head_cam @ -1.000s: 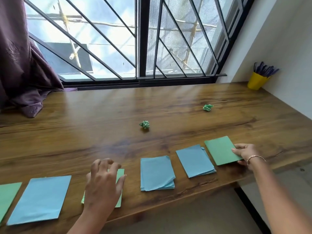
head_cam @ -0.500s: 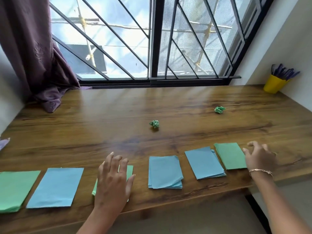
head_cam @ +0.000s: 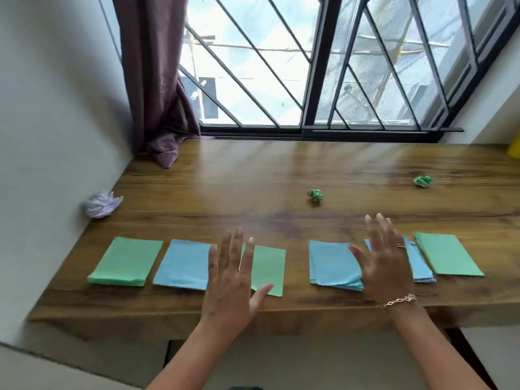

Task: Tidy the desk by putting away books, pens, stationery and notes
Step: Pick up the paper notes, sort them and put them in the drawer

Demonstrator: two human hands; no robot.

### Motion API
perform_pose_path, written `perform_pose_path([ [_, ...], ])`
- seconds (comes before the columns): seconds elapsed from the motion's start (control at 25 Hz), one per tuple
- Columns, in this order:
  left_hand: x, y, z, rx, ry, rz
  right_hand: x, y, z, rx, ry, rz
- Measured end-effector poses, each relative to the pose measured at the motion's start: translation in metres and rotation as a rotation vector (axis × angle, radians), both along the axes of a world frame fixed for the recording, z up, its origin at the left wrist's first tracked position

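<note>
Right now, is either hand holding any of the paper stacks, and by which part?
Nothing is held. The left hand and the right hand are open, fingers straight, over the paper stacks; no grip on any sheet.

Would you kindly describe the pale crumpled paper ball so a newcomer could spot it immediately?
Find the purple curtain at the desk's far left corner, then follow the wall toward you. The lilac ball lies beside it. The two other crumpled balls are green and smaller.
</note>
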State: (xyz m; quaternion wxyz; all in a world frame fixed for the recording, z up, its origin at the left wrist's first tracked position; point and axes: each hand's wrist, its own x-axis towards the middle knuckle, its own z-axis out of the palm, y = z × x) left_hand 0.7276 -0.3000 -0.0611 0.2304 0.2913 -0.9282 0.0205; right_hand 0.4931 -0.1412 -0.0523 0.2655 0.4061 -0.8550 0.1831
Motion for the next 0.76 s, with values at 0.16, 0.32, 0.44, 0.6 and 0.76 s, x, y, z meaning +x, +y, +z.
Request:
perform_pose_path([
  [0.16, 0.033, -0.009, 0.005, -0.001, -0.022, -0.032, 0.047, -0.028, 0.003, -0.005, 0.005, 0.064],
  [0.32, 0.063, -0.011, 0.011, 0.109, 0.151, -0.084, 0.090, -0.038, 0.004, -0.099, -0.055, 0.097],
  [0.44, 0.088, -0.005, 0.013, 0.191, 0.328, -0.173, 0.115, -0.031, -0.001, -0.180, -0.159, 0.129],
  [0.6, 0.120, 0.008, -0.003, 0.673, 0.628, 0.053, 0.130, 0.002, -0.018, -0.298, -0.169, 0.111],
  [0.76, 0.147, -0.020, -0.054, 1.687, 0.990, 0.828, 0.125, 0.039, -0.046, -0.626, -0.391, -0.137],
])
